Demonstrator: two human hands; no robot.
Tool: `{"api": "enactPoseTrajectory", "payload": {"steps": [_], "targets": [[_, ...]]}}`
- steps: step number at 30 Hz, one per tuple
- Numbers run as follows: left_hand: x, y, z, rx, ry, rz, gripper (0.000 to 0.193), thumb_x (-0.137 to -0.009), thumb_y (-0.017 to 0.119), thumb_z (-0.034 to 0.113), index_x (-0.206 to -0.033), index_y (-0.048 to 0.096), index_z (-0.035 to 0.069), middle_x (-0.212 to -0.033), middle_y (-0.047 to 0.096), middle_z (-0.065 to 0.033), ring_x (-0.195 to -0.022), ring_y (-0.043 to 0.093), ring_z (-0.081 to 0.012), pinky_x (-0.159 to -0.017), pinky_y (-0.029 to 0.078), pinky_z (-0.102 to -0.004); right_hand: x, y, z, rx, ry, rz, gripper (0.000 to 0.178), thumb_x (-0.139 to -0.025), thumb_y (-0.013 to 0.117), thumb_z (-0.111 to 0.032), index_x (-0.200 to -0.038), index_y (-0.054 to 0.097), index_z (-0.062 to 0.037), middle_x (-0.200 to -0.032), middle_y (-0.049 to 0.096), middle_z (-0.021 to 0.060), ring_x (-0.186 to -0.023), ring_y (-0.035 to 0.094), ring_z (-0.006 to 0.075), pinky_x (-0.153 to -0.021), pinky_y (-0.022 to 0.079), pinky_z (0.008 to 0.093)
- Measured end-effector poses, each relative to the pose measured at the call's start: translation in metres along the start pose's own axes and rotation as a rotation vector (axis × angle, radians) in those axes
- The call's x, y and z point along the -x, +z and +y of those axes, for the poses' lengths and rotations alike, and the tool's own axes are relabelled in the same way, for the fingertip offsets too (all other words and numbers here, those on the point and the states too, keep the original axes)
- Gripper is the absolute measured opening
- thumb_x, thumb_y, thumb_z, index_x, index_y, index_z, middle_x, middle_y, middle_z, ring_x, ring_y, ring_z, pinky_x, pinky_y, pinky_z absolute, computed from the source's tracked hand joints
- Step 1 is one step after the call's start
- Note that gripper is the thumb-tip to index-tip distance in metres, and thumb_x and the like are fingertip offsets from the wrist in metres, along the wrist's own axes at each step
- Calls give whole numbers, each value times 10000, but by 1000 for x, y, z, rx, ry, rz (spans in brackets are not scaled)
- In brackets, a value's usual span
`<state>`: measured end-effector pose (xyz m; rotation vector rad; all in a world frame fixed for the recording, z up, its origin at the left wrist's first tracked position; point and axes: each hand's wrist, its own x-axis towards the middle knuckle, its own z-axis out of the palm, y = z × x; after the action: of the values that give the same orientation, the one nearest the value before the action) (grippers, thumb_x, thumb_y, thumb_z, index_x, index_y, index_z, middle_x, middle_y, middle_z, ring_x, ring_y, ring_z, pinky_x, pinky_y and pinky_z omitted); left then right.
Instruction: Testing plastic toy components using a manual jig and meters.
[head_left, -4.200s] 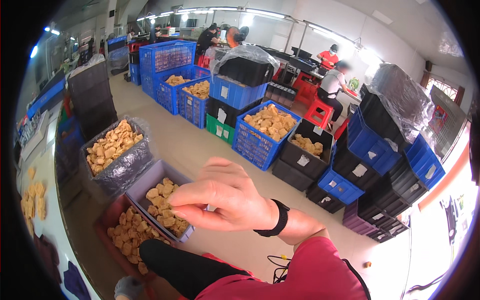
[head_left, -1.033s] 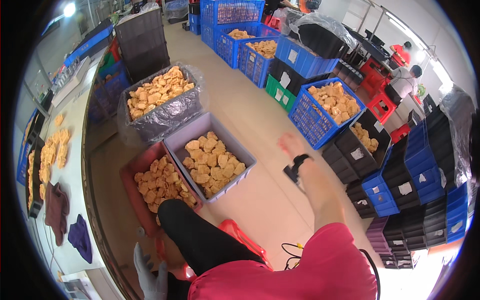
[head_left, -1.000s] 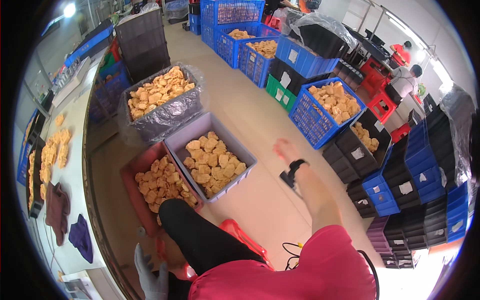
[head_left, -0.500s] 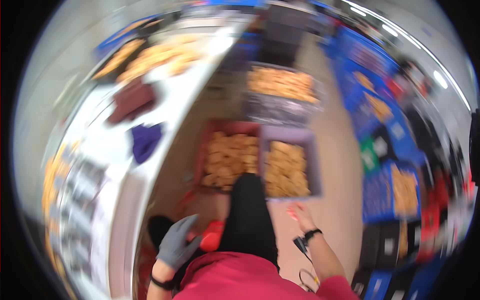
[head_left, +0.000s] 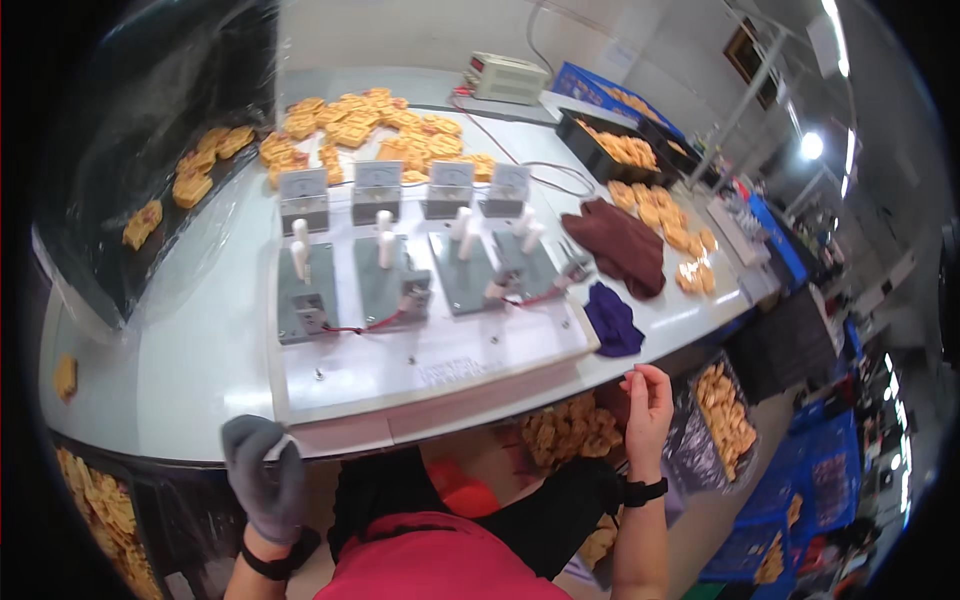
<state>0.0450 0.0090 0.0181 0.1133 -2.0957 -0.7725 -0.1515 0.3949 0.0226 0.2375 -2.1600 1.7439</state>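
Note:
My left hand (head_left: 265,478), in a grey glove, hovers at the near edge of the white table. Its fingers are bent but apart, with nothing seen in them. My bare right hand (head_left: 649,410) is raised by the table's front right edge, fingers loosely bent and nothing visible in them. Between the hands lies a white test board (head_left: 450,365) with several grey plates, white pegs and small panel meters (head_left: 377,190). Behind the meters, small yellow blocky parts (head_left: 350,120) lie in a heap. A purple cloth (head_left: 613,320) is nearest my right hand.
A brown cloth (head_left: 620,245) and a beige powered instrument (head_left: 507,77) with a red lead are on the table. A black bin (head_left: 615,150) of parts stands at the back right. Below sit a plastic-lined crate (head_left: 725,420) and blue crates (head_left: 830,470). Dark plastic-covered sheeting (head_left: 180,110) is at left.
My view has swung left from the floor crates to face the table and test board. Both hands have come up to the table's front edge.

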Motion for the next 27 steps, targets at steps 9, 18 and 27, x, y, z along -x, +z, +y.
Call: {"api": "enactPoseTrajectory", "payload": {"steps": [9, 18, 27], "targets": [[-16, 2, -39, -402, -106, -269, 314, -726, 695, 171, -1031, 654, 110, -1012, 606, -84, -1016, 575, -311, -893, 447, -442, -74, 22, 72, 650, -228, -158, 226, -881, 606, -114, -1075, 581, 0, -1013, 591, 103, -952, 563, 222, -861, 451, 327], [-25, 4, -38, -407, -61, -285, 265, -750, 672, 175, -1005, 648, 109, -1004, 612, -72, -977, 600, -270, -854, 473, -410, -79, 29, 71, 678, -319, -164, 220, -828, 612, -123, -994, 586, 20, -1001, 549, 127, -974, 539, 282, -882, 429, 349], [-21, 2, -27, -490, -20, -287, 229, -786, 642, 168, -1007, 666, 111, -1029, 628, -70, -989, 608, -255, -871, 481, -389, -73, 19, 79, 621, -300, -194, 209, -848, 616, -112, -998, 575, 29, -1007, 541, 129, -984, 524, 286, -902, 414, 356]]}}
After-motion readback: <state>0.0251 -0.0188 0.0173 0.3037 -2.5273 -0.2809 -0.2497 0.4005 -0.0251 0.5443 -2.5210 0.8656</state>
